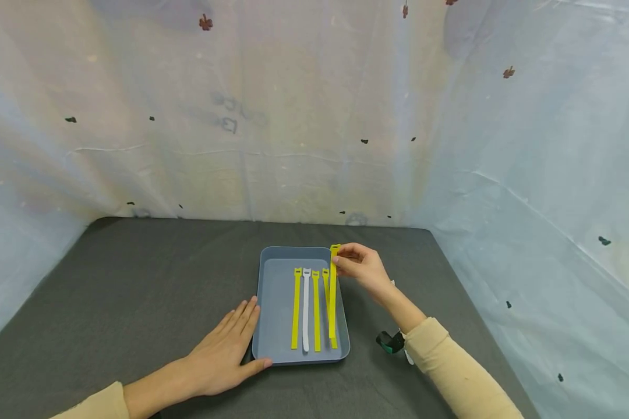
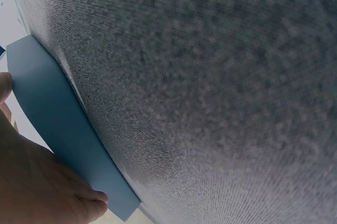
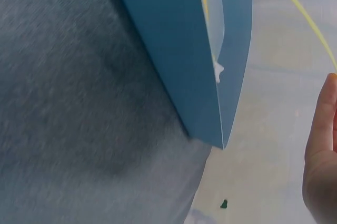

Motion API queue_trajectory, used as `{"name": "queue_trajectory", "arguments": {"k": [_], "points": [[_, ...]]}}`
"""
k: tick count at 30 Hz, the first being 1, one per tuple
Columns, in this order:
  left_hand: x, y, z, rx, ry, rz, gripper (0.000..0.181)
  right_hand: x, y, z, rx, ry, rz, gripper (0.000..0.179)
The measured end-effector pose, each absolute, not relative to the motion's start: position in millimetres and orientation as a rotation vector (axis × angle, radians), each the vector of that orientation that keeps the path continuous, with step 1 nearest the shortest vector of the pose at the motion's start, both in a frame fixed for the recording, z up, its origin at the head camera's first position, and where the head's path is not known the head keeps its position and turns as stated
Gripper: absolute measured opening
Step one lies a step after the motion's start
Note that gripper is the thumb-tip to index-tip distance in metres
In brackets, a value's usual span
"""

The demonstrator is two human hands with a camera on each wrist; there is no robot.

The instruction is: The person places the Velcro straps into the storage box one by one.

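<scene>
A blue-grey tray [image 1: 279,343] lies on the dark cloth surface. Inside it, a white cable tie [image 1: 306,314] is laid lengthwise between yellow cable ties [image 1: 296,314], their slotted heads at the far end. My right hand [image 1: 364,269] pinches another yellow cable tie [image 1: 333,291] near its head, over the tray's right side. The right wrist view shows this strap as a thin yellow line [image 3: 304,13] rising from the fingertips. With fingers straight, my left hand [image 1: 225,349] rests against the tray's left wall, also seen in the left wrist view beside the tray's side [image 2: 63,113].
A small black-and-green object [image 1: 390,342] lies right of the tray, beside the right sleeve, with a white strip [image 1: 409,356] partly hidden by the forearm. Pale sheeting [image 1: 293,116] with small dark marks hangs behind the dark surface [image 1: 162,279] and along its sides.
</scene>
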State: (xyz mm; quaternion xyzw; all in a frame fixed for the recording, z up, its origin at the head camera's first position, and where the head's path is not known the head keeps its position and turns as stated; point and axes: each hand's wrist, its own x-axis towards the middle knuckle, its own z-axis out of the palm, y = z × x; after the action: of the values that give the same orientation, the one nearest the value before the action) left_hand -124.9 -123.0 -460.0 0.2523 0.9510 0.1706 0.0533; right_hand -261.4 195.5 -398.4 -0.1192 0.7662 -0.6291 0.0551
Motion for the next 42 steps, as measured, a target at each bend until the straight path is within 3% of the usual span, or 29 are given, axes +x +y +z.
{"name": "queue_trajectory", "arguments": {"k": [42], "points": [[-125,-124,-459,0.746,2.879,0.503,0.103,-273,124,-427,-0.495,2.128,-1.81,0.019]]}}
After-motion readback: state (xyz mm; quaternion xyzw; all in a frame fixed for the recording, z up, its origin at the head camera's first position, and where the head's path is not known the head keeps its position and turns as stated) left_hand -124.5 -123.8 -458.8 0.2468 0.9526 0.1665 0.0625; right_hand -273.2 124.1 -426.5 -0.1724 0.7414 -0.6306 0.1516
